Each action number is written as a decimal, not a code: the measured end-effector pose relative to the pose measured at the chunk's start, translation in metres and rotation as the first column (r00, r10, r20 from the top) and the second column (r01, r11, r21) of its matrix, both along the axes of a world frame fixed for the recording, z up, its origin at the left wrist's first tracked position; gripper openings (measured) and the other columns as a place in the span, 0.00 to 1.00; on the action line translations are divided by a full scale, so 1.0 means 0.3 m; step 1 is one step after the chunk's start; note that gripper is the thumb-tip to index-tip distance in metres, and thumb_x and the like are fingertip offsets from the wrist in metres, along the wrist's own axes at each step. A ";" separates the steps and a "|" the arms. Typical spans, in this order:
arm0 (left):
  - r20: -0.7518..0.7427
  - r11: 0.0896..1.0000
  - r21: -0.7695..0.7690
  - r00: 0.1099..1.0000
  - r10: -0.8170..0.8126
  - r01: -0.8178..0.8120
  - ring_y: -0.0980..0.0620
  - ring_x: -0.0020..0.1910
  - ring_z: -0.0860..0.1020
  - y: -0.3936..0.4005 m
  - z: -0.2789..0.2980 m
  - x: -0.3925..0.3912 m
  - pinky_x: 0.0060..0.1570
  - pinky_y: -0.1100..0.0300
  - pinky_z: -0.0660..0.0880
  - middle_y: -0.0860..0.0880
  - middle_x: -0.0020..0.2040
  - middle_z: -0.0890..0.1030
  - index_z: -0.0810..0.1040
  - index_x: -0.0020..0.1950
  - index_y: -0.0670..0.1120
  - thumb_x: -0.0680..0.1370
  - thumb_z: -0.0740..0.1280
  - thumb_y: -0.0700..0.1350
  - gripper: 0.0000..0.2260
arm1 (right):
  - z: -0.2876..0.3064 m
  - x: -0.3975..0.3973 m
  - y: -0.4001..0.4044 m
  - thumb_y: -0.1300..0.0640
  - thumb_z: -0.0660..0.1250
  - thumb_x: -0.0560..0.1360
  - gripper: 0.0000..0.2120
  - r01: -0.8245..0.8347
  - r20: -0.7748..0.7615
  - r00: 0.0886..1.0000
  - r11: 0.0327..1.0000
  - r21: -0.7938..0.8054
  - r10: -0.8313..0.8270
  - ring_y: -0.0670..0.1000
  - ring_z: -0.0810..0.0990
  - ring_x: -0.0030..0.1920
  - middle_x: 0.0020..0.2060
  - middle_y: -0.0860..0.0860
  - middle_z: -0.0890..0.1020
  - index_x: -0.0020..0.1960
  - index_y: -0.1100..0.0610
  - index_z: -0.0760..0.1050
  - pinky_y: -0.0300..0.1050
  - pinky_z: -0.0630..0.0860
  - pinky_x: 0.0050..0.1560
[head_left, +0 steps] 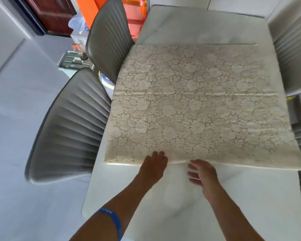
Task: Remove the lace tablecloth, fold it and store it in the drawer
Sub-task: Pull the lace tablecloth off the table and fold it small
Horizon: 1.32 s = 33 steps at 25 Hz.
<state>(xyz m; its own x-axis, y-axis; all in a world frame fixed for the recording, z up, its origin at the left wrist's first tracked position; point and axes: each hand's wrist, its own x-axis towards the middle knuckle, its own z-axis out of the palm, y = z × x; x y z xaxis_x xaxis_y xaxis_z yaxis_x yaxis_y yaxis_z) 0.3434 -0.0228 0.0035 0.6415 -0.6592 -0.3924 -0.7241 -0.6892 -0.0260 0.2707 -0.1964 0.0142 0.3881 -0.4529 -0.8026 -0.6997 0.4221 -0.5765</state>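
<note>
Your left hand (154,163) pressed flat on the near edge of the lace tablecloth (198,105), spread across the worktop (250,197). Your right hand (202,173) hovered open just beside that edge, holding nothing. Folding seemed under way; next, both hands likely needed corners.

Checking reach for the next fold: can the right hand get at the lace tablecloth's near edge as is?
Probably yes. The right hand hovers open just short of the lace tablecloth near edge, with only bare table between. The left hand already rests on that edge, beside it, not blocking.
</note>
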 end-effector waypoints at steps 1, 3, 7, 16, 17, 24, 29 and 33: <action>-0.006 1.000 -0.006 1.000 0.017 -0.017 0.42 0.58 0.74 0.008 0.005 -0.062 0.46 0.52 0.75 0.42 0.65 0.71 0.69 0.63 0.41 0.76 0.59 0.36 0.16 | 0.005 -0.027 0.007 0.57 0.70 0.74 0.11 0.027 -0.016 1.000 0.998 0.056 -0.026 0.58 0.82 0.42 0.47 0.56 0.84 0.55 0.57 0.76 0.50 0.80 0.42; -0.104 0.995 -0.031 0.990 0.094 -0.098 0.41 0.61 0.72 0.034 0.005 -0.180 0.48 0.50 0.74 0.41 0.67 0.70 0.69 0.64 0.40 0.75 0.60 0.34 0.17 | 0.012 -0.094 0.027 0.57 0.69 0.75 0.10 0.019 -0.064 0.998 0.997 0.080 -0.014 0.58 0.82 0.43 0.47 0.56 0.83 0.55 0.58 0.77 0.49 0.79 0.42; -0.061 0.993 -0.026 0.992 0.113 -0.115 0.44 0.45 0.81 0.153 0.029 -0.343 0.31 0.57 0.78 0.44 0.54 0.81 0.81 0.50 0.43 0.59 0.77 0.36 0.20 | 0.043 -0.239 0.034 0.58 0.68 0.75 0.03 0.081 -0.108 0.991 0.995 0.050 -0.076 0.54 0.77 0.33 0.38 0.55 0.80 0.44 0.57 0.77 0.44 0.73 0.34; -0.036 0.980 0.101 0.984 0.177 -0.173 0.41 0.47 0.80 -0.088 0.076 -0.584 0.41 0.52 0.78 0.42 0.53 0.81 0.80 0.57 0.43 0.64 0.76 0.43 0.22 | 0.057 -0.623 -0.359 0.60 0.66 0.76 0.02 0.146 -0.116 0.983 0.989 0.005 -0.144 0.55 0.76 0.33 0.38 0.55 0.79 0.48 0.58 0.77 0.44 0.74 0.34; -0.077 0.988 0.052 0.986 0.148 -0.144 0.42 0.50 0.80 -0.171 0.088 -0.606 0.44 0.51 0.78 0.43 0.55 0.80 0.78 0.60 0.43 0.67 0.75 0.45 0.22 | 0.063 -0.653 -0.408 0.60 0.66 0.76 0.03 0.148 -0.115 0.982 0.989 -0.006 -0.147 0.55 0.76 0.34 0.39 0.55 0.79 0.49 0.58 0.76 0.45 0.75 0.34; -0.185 0.980 -0.195 0.983 0.007 -0.044 0.45 0.64 0.69 -0.708 0.090 -0.618 0.62 0.51 0.67 0.47 0.66 0.71 0.64 0.71 0.47 0.79 0.59 0.46 0.20 | 0.067 -0.687 -0.690 0.58 0.67 0.76 0.06 0.231 -0.120 0.963 0.968 -0.097 -0.242 0.56 0.81 0.42 0.47 0.57 0.81 0.52 0.57 0.75 0.50 0.80 0.44; -0.140 0.989 -0.148 0.990 -0.006 -0.015 0.43 0.74 0.59 -0.977 0.067 -0.597 0.73 0.45 0.55 0.45 0.74 0.62 0.61 0.73 0.47 0.78 0.59 0.46 0.23 | -0.007 -0.646 -0.857 0.59 0.70 0.74 0.07 0.427 -0.144 0.896 0.904 0.015 -0.420 0.56 0.81 0.40 0.42 0.58 0.84 0.50 0.62 0.78 0.48 0.80 0.40; -0.244 0.982 -0.129 0.964 0.106 -0.141 0.44 0.73 0.61 -1.167 0.026 -0.571 0.72 0.46 0.59 0.46 0.76 0.59 0.56 0.76 0.48 0.77 0.62 0.50 0.29 | -0.037 -0.520 -1.038 0.59 0.72 0.73 0.08 0.492 -0.058 0.870 0.858 0.150 -0.489 0.55 0.80 0.36 0.39 0.58 0.82 0.50 0.61 0.78 0.46 0.78 0.38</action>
<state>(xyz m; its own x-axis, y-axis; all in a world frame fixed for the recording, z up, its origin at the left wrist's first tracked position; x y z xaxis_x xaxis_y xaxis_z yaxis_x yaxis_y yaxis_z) 0.1720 -0.3730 0.0111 0.6227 -0.6414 -0.4482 -0.6070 -0.7574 0.2405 0.1148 -0.5079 0.0031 0.1338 -0.4504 -0.8828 -0.3880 0.7958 -0.4649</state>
